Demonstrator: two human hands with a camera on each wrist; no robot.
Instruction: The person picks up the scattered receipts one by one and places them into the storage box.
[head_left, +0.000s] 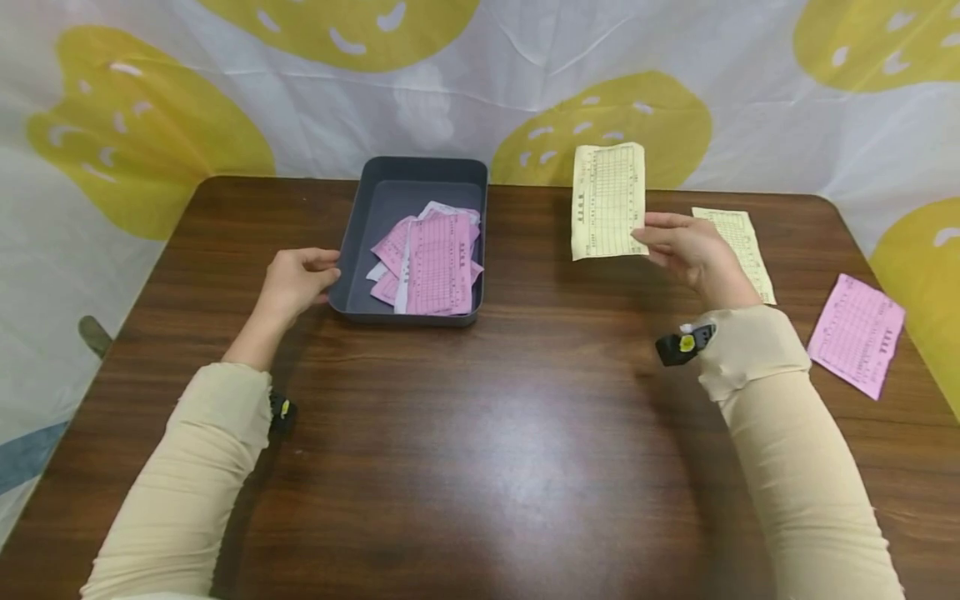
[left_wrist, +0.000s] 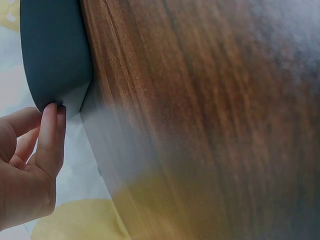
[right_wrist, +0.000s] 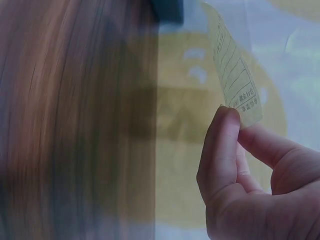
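Observation:
My right hand [head_left: 693,250] pinches a yellow printed slip [head_left: 609,200] by its lower right edge and holds it up above the back of the table. In the right wrist view the same slip [right_wrist: 232,70] stands between thumb and fingertips. My left hand [head_left: 294,283] grips the left rim of a dark grey tray [head_left: 382,171] with thumb and fingers; the left wrist view shows the fingertips on the tray's wall [left_wrist: 57,55]. Inside the tray, pink slips [head_left: 441,262] and some white paper lie in a loose, overlapping pile toward its near end.
Another yellow slip [head_left: 738,246] lies on the brown wooden table [head_left: 480,433] behind my right hand, partly covered by it. A pink slip [head_left: 857,333] lies near the table's right edge. A white curtain with yellow shapes [head_left: 600,125] hangs behind the table.

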